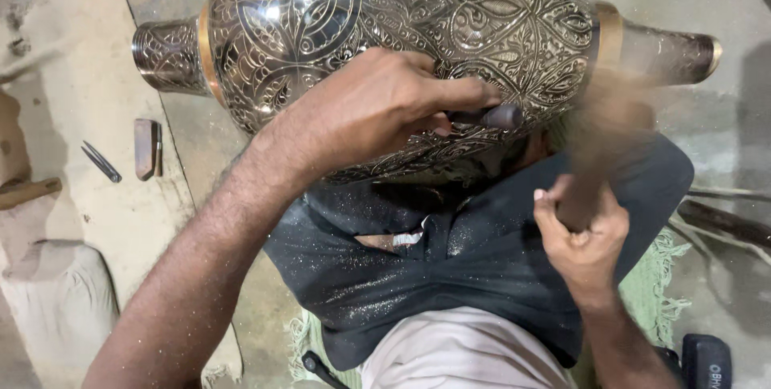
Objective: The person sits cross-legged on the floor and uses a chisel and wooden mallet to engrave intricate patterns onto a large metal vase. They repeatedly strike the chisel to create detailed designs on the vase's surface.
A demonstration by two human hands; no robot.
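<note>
A large engraved metal vase (pixel 385 12) lies on its side across my lap, its surface covered in floral patterns. My left hand (pixel 377 108) rests on the vase's lower side and grips a dark metal chisel (pixel 490 117), its tip hidden against the metal. My right hand (pixel 582 232) is closed around the handle of a wooden mallet (pixel 606 124), which is blurred by motion just right of the chisel's end. A dark cloth (pixel 482 252) dusted with fine metal filings covers my lap under the vase.
On the pale mat at left lie a small flat brown block (pixel 147 148), a thin dark tool (pixel 101 162) and a wooden stick (pixel 28 192). A green fringed cloth (pixel 654 285) lies at right, with a dark object (pixel 707 361) at bottom right.
</note>
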